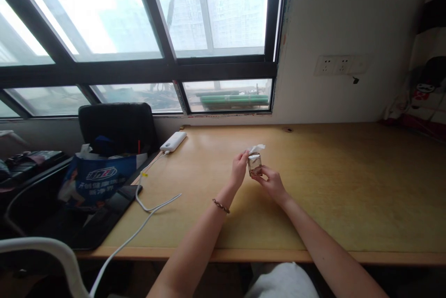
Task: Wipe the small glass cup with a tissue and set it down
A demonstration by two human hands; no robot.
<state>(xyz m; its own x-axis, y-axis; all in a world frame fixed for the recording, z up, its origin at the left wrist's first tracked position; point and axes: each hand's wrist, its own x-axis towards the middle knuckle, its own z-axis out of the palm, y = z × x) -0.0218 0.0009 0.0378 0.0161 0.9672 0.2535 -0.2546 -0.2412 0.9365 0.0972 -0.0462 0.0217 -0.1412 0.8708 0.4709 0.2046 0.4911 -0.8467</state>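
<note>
Both your hands, left [239, 168] and right [273, 185], pinch the small glass jar [255, 166] above the desk [334, 186]. Loose fingertip hold on smooth sides could let it slip.

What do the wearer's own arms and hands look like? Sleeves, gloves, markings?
Both forearms bare, no sleeves in view. Left hand and right hand ungloved. Dark braided-looking bracelet on the left wrist; nothing on the right wrist.
</note>
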